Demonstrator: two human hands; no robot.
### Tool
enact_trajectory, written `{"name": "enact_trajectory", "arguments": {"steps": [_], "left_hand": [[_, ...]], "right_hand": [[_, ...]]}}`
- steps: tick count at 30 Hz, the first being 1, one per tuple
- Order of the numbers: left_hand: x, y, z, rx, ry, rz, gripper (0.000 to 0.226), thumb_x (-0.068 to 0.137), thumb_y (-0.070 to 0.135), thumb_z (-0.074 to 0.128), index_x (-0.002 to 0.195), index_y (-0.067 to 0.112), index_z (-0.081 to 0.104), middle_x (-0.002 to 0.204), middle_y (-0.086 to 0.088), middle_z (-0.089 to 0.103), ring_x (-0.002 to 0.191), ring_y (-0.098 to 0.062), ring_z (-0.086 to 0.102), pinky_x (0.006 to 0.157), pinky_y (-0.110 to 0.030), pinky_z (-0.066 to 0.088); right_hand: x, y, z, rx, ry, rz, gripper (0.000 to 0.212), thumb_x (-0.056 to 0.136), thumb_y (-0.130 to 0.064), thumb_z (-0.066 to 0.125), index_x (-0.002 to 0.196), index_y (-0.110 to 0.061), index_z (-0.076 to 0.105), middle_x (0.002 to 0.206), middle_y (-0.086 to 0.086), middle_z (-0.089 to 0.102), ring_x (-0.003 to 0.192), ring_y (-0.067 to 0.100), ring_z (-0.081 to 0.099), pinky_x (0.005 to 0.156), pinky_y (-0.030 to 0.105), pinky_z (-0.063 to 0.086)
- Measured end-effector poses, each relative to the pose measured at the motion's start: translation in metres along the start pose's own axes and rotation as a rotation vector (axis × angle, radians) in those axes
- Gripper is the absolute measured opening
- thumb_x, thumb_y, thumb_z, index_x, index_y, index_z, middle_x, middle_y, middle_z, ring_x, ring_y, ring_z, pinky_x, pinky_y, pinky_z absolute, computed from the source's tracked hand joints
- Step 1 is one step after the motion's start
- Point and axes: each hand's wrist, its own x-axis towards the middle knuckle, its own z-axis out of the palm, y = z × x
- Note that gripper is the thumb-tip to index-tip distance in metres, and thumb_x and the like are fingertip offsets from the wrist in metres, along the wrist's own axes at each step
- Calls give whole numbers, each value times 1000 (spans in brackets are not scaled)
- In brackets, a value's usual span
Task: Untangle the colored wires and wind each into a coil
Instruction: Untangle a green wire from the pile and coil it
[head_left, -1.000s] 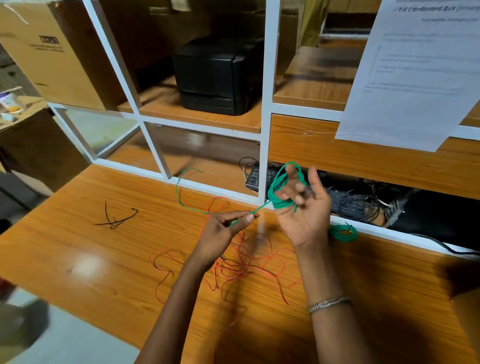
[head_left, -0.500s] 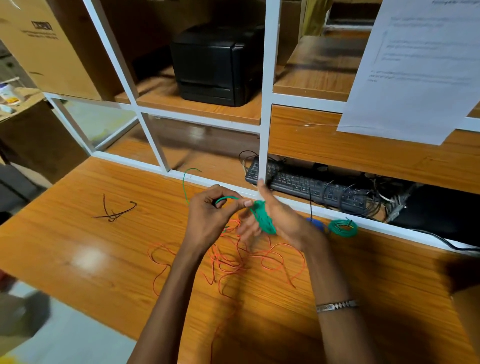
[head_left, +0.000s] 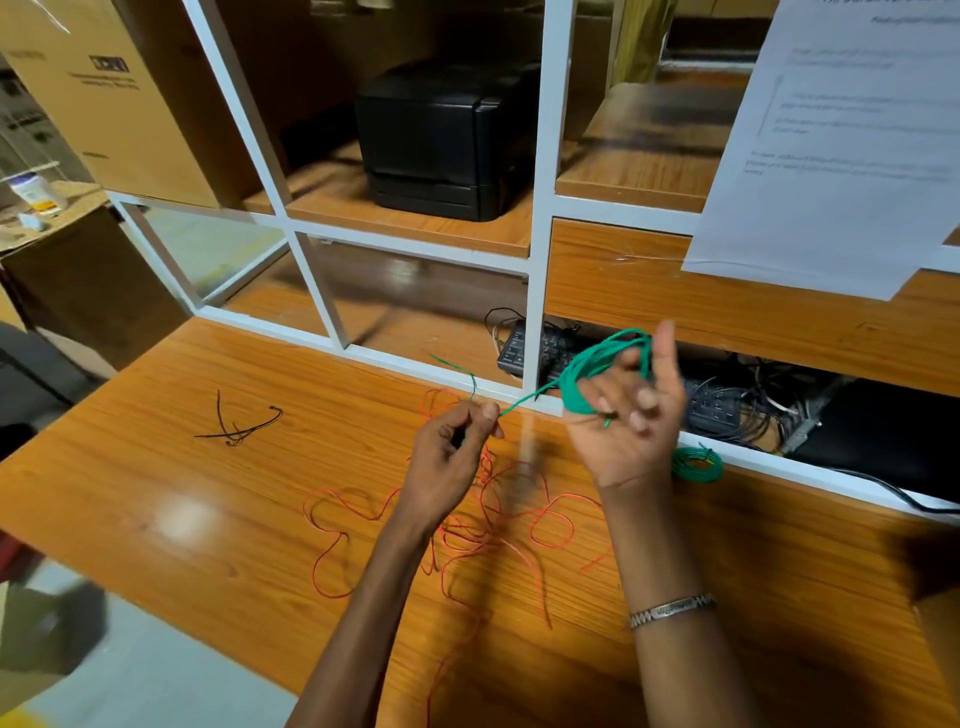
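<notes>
While the right hand (head_left: 628, 415) is raised palm-up above the desk's (head_left: 156, 499) far edge, loops of green wire (head_left: 587, 369) are wound around its curled fingers. The left hand (head_left: 447, 457) pinches the wire's free run between thumb and forefinger. Orange wire (head_left: 498, 525) lies tangled mid-desk beneath both hands. A finished green coil (head_left: 696, 464) sits at the far edge, right of the right hand. Black wire (head_left: 236, 426) lies toward the left edge. The shelf compartment behind holds a keyboard (head_left: 540, 348); the compartment above it holds a printer (head_left: 447, 135).
</notes>
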Motion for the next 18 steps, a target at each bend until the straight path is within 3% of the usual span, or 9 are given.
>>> {"name": "enact_trajectory", "arguments": {"steps": [2, 4, 7, 9, 11, 13, 14, 18], "left_hand": [[-4, -5, 2, 48, -37, -11, 37, 102, 49, 60, 74, 26, 65, 67, -7, 49, 67, -12, 43, 64, -45, 35], [-8, -6, 7, 75, -90, -2, 37, 102, 47, 61, 73, 24, 63, 69, -1, 52, 68, -12, 44, 66, -44, 37], [-10, 2, 13, 67, -178, 48, 27, 100, 41, 63, 79, 25, 69, 74, 9, 54, 71, -11, 46, 68, -34, 38], [-7, 7, 16, 62, -210, 82, 22, 100, 38, 64, 87, 22, 73, 77, 6, 52, 74, -10, 47, 71, -30, 38], [-2, 11, 18, 63, -175, 82, 17, 99, 33, 67, 89, 21, 72, 78, 1, 51, 76, -8, 46, 73, -29, 37], [4, 16, 21, 80, -117, 94, 11, 97, 24, 74, 88, 19, 69, 78, 10, 52, 76, -5, 45, 73, -25, 36], [7, 18, 21, 78, -84, 97, 11, 95, 19, 78, 88, 16, 69, 79, 14, 54, 76, -4, 45, 72, -22, 36], [20, 19, 14, 45, 4, 88, 18, 81, 13, 90, 86, 10, 73, 75, 10, 55, 72, 1, 47, 69, -17, 36]], "right_hand": [[-2, -12, -2, 13, 168, -215, 65, 106, -54, 43, 86, -1, 75, 51, -3, 61, 40, 6, 55, 53, 21, 44], [-4, -18, -10, -53, 333, -327, 61, 105, -54, 47, 107, 2, 73, 72, -2, 69, 56, 7, 62, 62, 21, 46], [-4, -13, -21, -382, 496, -273, 73, 106, -56, 37, 140, 8, 52, 122, 17, 72, 107, 22, 72, 93, 29, 50], [-1, -4, -28, -734, 619, -144, 77, 108, -56, 30, 151, 7, 37, 136, 20, 65, 124, 25, 66, 107, 34, 45], [1, 5, -32, -1116, 703, 62, 82, 104, -66, 26, 147, 2, 46, 128, 14, 70, 120, 23, 67, 110, 38, 45], [-1, 13, -31, -1408, 719, 262, 94, 94, -83, 23, 111, -4, 73, 99, 5, 79, 99, 20, 73, 105, 51, 50], [-3, 15, -28, -1464, 702, 364, 102, 91, -87, 20, 99, 0, 73, 88, 7, 78, 87, 22, 73, 99, 52, 52], [-8, 23, -14, -1276, 451, 664, 110, 93, -83, 13, 102, 11, 68, 84, 31, 73, 59, 35, 69, 61, 37, 52]]}}
